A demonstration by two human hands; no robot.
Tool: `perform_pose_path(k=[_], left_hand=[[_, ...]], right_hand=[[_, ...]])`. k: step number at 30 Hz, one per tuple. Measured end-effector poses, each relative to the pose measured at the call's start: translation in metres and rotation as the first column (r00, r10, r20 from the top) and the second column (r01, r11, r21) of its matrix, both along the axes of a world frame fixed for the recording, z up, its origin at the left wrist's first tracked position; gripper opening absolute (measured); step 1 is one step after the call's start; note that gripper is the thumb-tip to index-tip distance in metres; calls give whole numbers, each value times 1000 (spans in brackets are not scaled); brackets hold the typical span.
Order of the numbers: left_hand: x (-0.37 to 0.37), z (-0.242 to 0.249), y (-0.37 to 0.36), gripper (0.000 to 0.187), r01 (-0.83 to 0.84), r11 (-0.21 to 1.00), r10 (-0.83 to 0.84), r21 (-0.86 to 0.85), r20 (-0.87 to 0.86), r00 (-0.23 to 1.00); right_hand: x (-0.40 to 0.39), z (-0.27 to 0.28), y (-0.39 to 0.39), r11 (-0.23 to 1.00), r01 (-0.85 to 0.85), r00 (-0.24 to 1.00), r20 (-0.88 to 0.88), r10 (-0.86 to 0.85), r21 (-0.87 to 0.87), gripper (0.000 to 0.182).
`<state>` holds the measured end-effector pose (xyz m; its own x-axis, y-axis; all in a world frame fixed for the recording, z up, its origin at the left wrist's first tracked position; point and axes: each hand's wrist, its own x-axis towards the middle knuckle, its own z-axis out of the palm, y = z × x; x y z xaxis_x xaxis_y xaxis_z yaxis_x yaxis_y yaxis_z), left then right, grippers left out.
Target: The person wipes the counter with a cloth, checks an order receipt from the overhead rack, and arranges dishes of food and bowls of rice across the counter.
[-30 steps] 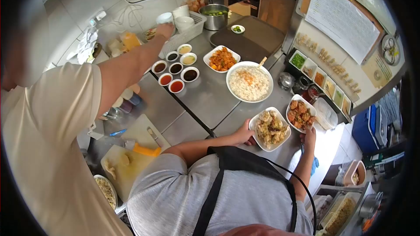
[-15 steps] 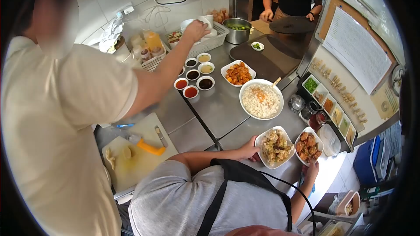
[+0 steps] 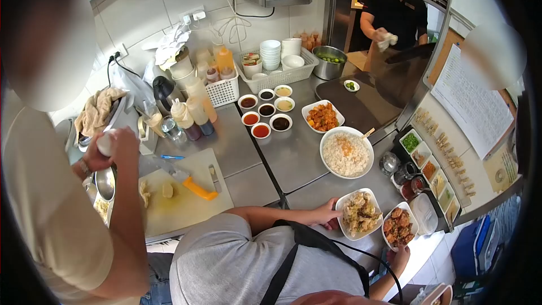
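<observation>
My left hand grips the left rim of a white bowl heaped with pale, battered fried pieces. With my right hand I hold the near edge of a second white bowl, filled with browner glazed fried pieces. Both bowls sit side by side at the counter's near edge. Just beyond them stands a large white bowl of rice with orange bits on top. Behind it is a white dish of orange-red saucy pieces.
Several small sauce cups stand left of the rice. A co-worker at left holds a small white thing over a cutting board with an orange-handled knife. Topping trays and jars line the right. Another person holds a cloth.
The co-worker's arm has drawn back from the basket of white bowls to the left, with a small white thing now in hand. The far person has raised a cloth. My hands stay on the bowls.
</observation>
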<state>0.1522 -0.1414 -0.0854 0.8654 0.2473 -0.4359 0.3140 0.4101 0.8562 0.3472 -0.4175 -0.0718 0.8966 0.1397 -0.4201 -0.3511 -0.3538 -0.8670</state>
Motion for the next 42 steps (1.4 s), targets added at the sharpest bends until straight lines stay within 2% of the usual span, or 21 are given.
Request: perform_pose_path(k=[3,5,7,9,11,12,15,16,19,20,21,22,23,25,27,29,32,35,38,40,42], left_hand=[[-12,7,5,58,-40,998,38,-55,-30,999],[-17,9,6,58,-67,993,62,-96,-54,997],[-17,-5,13,53,-136,989,135,-55,-15,991],[-19,-21,23,49,-217,976,217,-3,23,976],[-24,-33,33,44,-308,950,304,61,66,950],[-26,-30,36,36,-369,921,361,124,84,929],[-40,-24,54,31,-388,755,324,529,214,922],[-46,-16,58,27,-356,741,311,570,178,933],[-47,-38,71,26,-333,505,217,796,256,942],[-47,-34,67,26,-349,518,255,781,248,935],[-46,-26,64,25,-346,544,273,765,229,934],[-46,-26,63,23,-313,485,269,816,202,942],[-44,-26,63,22,-281,420,262,863,181,948],[-39,-11,55,20,-318,377,274,870,223,935],[-35,-12,55,20,-292,350,253,890,210,944],[-36,-11,56,20,-264,314,253,912,187,949],[-33,-7,55,20,-222,290,261,931,147,954],[-35,-15,58,19,-230,257,273,939,157,949],[-33,-7,58,17,-310,223,266,924,249,931],[-33,-4,58,16,-271,272,302,923,185,935],[-33,-8,59,16,-256,246,324,935,170,931]], right_hand=[[19,-7,-11,974,92,989,130,-66,-208,41],[32,5,-15,985,77,995,72,-66,-153,46],[47,15,-15,986,84,987,149,-62,-143,41],[68,23,-14,982,36,961,275,18,-187,38],[94,28,-14,958,25,880,461,114,-284,36],[99,41,-10,966,6,852,507,130,-258,35],[133,57,9,989,-60,728,672,138,-139,32],[136,73,19,974,-81,730,653,202,-211,32],[134,137,60,900,-174,723,569,393,-399,31],[172,115,64,901,-141,577,706,411,-409,30],[188,114,74,921,-168,603,702,379,-352,29],[187,121,91,943,-178,418,845,332,-283,27],[198,134,106,896,-150,463,772,437,-417,28],[206,150,140,903,-197,485,763,428,-382,26],[224,154,175,891,-222,416,789,453,-395,25],[235,147,210,896,-269,399,806,438,-354,25],[245,144,283,812,90,266,799,539,-577,23],[244,146,322,691,248,188,734,653,-679,22],[250,142,353,514,330,278,602,749,-792,22],[263,130,367,510,375,298,622,724,-774,24],[273,122,373,503,451,159,620,768,-738,25]])
